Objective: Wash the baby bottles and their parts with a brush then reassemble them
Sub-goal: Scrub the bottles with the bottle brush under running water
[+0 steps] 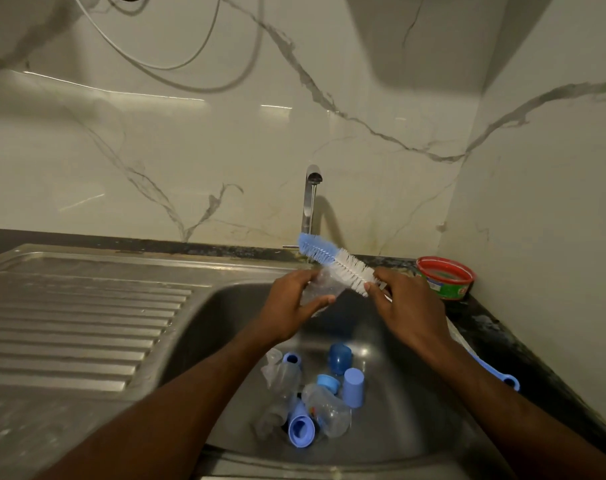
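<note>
Over the steel sink (391, 420) my left hand (291, 303) grips a clear bottle part (320, 289), blurred and hard to name. My right hand (405, 306) holds a bottle brush (332, 259) with blue and white bristles, its head pointing up-left above the clear part. The brush's blue handle end (507, 381) sticks out past my right forearm. Down in the basin lie clear bottles (329, 410), blue caps (353, 388) and blue collars (299, 429) in a loose heap.
A chrome tap (310, 199) stands behind the sink against the marble wall, with water running. The ribbed draining board (72, 317) stretches to the left. A red and green tub (445, 277) sits on the dark counter at the right corner.
</note>
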Tool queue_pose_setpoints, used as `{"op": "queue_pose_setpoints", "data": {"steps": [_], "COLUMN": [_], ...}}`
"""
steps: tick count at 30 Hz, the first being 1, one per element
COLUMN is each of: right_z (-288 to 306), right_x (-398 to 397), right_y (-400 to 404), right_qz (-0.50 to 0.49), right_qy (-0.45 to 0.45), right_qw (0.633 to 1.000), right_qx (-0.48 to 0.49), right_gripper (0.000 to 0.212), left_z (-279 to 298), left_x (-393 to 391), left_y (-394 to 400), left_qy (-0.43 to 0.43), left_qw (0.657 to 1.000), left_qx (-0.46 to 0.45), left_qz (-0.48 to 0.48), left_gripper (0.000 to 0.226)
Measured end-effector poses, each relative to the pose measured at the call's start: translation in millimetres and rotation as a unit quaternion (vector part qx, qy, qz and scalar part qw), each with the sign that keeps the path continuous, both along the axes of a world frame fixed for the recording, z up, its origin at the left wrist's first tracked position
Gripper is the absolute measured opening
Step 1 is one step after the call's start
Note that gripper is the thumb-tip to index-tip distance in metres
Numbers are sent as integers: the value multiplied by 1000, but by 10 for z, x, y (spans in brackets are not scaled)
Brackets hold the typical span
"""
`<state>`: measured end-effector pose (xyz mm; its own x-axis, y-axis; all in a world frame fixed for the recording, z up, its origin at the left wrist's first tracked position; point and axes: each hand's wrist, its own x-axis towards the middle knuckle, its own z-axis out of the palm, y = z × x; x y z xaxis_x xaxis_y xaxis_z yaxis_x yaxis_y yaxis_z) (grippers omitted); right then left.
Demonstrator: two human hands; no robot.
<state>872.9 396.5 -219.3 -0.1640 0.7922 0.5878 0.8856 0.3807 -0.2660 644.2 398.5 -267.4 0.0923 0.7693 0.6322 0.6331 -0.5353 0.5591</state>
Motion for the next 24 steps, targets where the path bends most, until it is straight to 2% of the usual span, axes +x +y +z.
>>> {"op": "queue_pose_setpoints", "data": {"steps": [3,5,10,13,17,21,24], "right_z": [-52,-94,-29,-17,-117,-81,-59], "right_x": [23,-33,-119,-40,-42,-138,-90], "right_y": [-52,-57,25,3,-47,13,86], "right_qz": [17,38,-2,-2,27,14,-28], "right_qy": [-3,7,10,3,-17,18,3], "right_qw": [1000,999,1000,1000,999,1000,1000], "right_qx": [-11,-16,-1,-9,-18,-14,-5], "right_gripper": [36,34,38,38,31,36,38], "left_z": [-24,-23,8,19,-14,5,4], "left_x": [-90,-116,28,21,-75,-24,-2], "left_y": [25,8,-55,-15,17,-34,-53], "left_qy": [-57,-67,28,-3,-60,-44,-33], "left_qw": [996,996,999,998,991,998,998], "left_qx": [-19,-21,-26,-51,-60,-19,-44], "left_qz": [64,62,-29,33,102,34,-11], "left_gripper": [43,36,57,58,44,42,39]}}
